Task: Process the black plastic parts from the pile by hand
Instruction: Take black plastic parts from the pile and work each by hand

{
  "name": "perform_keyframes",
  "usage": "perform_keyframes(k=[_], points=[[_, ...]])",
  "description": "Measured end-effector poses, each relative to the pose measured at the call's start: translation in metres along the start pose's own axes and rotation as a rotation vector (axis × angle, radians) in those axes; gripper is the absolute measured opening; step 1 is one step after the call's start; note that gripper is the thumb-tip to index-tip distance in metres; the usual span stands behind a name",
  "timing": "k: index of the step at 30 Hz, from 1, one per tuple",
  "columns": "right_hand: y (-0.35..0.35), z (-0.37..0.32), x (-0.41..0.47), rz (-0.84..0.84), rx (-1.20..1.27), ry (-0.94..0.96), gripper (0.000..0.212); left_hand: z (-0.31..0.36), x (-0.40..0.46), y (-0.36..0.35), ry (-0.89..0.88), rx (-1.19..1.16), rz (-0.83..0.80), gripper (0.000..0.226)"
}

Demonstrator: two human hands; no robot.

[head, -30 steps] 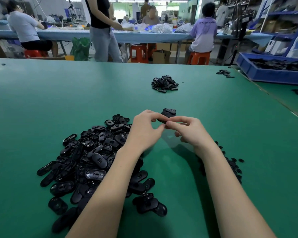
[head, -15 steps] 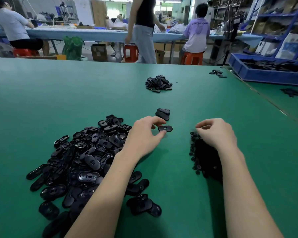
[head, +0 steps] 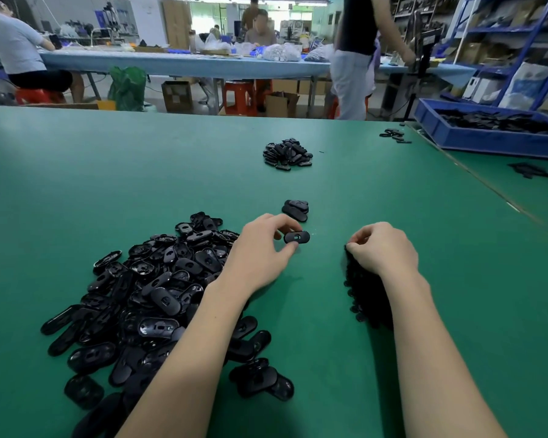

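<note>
A big pile of black oval plastic parts (head: 146,298) lies on the green table (head: 108,172) at my left. My left hand (head: 260,254) pinches one black oval part (head: 296,237) between thumb and fingers, just above the table. My right hand (head: 383,248) is curled over the top of a heap of small black scraps (head: 364,292); its fingertips are pinched together, and what they hold is hidden. A small stack of parts (head: 295,209) sits just beyond my left hand.
A further heap of black parts (head: 287,154) lies mid-table. Some loose parts (head: 394,135) lie at the far right edge, beside a blue bin (head: 487,142) of black pieces. People sit and stand at a long blue table (head: 178,63) behind.
My hands have separated: the right one moved right and down onto the scrap heap, while the left keeps the oval part, now held lower near the table. A standing person walked right.
</note>
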State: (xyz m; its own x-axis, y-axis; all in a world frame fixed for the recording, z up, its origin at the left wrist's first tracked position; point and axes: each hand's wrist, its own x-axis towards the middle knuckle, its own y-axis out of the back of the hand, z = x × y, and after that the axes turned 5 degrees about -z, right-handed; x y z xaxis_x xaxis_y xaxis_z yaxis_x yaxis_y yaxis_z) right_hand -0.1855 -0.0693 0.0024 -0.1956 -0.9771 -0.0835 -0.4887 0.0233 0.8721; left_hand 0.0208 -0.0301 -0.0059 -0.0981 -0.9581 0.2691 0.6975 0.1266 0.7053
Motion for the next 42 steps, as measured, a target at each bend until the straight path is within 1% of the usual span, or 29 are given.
perform_keyframes(k=[3, 4, 6, 8, 10, 12, 15, 19, 23, 26, 28, 31, 33, 36, 42], points=[[0.0, -0.001, -0.001, 0.004, 0.077, 0.057, 0.005, 0.001, 0.0, 0.001, 0.05, -0.096, 0.026, 0.02], [0.001, -0.003, -0.001, 0.008, 0.144, 0.092, 0.005, 0.002, 0.0, 0.001, 0.076, -0.138, 0.033, 0.019], [0.001, -0.01, -0.003, -0.014, 0.366, 0.176, 0.005, 0.005, 0.0, 0.001, 0.153, -0.244, 0.046, 0.016], [0.002, -0.019, -0.008, -0.094, 0.569, 0.243, 0.004, 0.007, 0.002, 0.001, 0.25, -0.4, 0.06, 0.012], [0.002, -0.026, -0.013, -0.191, 0.676, 0.297, 0.005, 0.008, 0.004, 0.001, 0.342, -0.539, 0.069, 0.009], [0.0, -0.03, -0.018, -0.264, 0.73, 0.357, 0.009, 0.008, 0.004, 0.002, 0.399, -0.653, 0.089, 0.009], [-0.002, -0.037, -0.022, -0.325, 0.756, 0.389, 0.01, 0.008, 0.003, 0.004, 0.404, -0.739, 0.103, 0.015], [-0.004, -0.042, -0.024, -0.345, 0.794, 0.376, 0.013, 0.009, 0.002, 0.002, 0.36, -0.769, 0.098, 0.029], [-0.005, -0.041, -0.025, -0.352, 0.756, 0.347, 0.014, 0.01, 0.003, 0.002, 0.349, -0.834, 0.066, 0.019], [-0.003, -0.041, -0.024, -0.336, 0.736, 0.314, 0.007, 0.01, 0.004, 0.002, 0.356, -0.875, 0.07, 0.011], [-0.002, -0.042, -0.024, -0.309, 0.733, 0.29, 0.005, 0.009, 0.004, 0.003, 0.36, -0.899, 0.07, 0.01], [-0.002, -0.043, -0.023, -0.277, 0.732, 0.249, 0.01, 0.008, 0.005, 0.003, 0.359, -0.892, 0.059, 0.01], [-0.003, -0.044, -0.022, -0.261, 0.712, 0.229, 0.007, 0.008, 0.005, 0.003, 0.35, -0.885, 0.052, 0.008], [-0.004, -0.044, -0.022, -0.249, 0.71, 0.207, 0.003, 0.009, 0.005, 0.004, 0.331, -0.916, 0.047, 0.007], [-0.005, -0.044, -0.022, -0.253, 0.732, 0.196, 0.006, 0.009, 0.003, 0.005, 0.31, -0.907, 0.021, 0.006]])
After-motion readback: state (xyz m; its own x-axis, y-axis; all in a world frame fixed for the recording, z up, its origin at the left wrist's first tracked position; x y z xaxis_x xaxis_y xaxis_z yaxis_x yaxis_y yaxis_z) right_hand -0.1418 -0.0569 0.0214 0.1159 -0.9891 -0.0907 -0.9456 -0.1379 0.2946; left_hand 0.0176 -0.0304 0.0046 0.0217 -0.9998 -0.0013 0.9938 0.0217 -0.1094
